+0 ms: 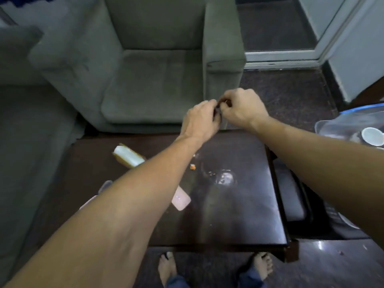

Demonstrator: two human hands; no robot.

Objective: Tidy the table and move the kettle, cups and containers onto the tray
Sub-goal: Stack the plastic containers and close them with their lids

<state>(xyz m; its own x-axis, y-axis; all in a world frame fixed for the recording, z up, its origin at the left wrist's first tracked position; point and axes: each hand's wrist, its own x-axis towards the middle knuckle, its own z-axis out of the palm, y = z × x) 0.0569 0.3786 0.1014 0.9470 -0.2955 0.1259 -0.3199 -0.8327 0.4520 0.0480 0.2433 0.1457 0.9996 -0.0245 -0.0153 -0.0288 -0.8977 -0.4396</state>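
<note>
My left hand [200, 119] and my right hand [242, 108] meet above the far edge of the dark wooden table [239, 215]. Both pinch a small dark thing [218, 106] between their fingertips; it is too hidden to tell what it is. A clear tray [342, 119] at the right edge holds a white cup [372, 136]. On the table lie a white and tan pack [127, 156], a pink phone [180, 199] partly under my left forearm, and a small orange scrap [192, 167]. No kettle is in view.
A grey-green armchair [153, 80] stands right behind the table. A dark stool or side seat [293, 196] sits to the table's right. A wet smear [225, 176] shines near the table's middle. My bare feet [167, 267] stand at the near edge.
</note>
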